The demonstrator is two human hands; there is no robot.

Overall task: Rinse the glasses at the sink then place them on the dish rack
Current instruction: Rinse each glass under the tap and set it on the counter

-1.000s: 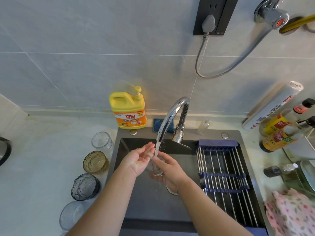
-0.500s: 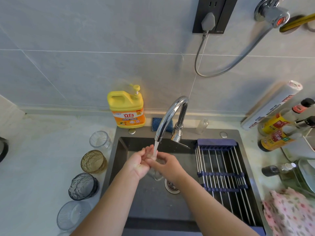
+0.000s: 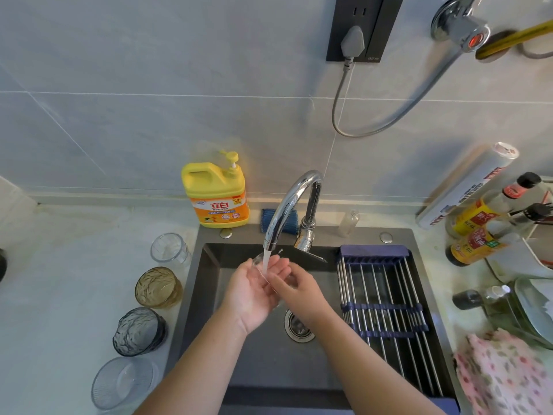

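**Head view: rinse in progress, slip risk**

Counter (image 3: 74,280), along the sink's (image 3: 196,298) left edge: 4 tumblers wait in a row, back to front.
- ribbed tumbler (image 3: 170,250)
- amber tumbler (image 3: 158,287), crinkled
- grey tumbler (image 3: 139,330), crinkled
- wide tumbler (image 3: 124,381)

All look hard, brittle and round.

Over the sink's middle, the left hand (image 3: 250,298) cups the clear glass (image 3: 259,262), thumb and fingers curved round it. The right hand (image 3: 299,290) grips its other side. The faucet (image 3: 287,205) stream (image 3: 265,262) runs onto it.

Risk: wet smooth glass is likely slippery. A loosened hold could drop it onto the dark basin and chip it.

The dish rack (image 3: 386,307), steel rods on blue bars, spans the sink's right side. A round base may tip between rods.
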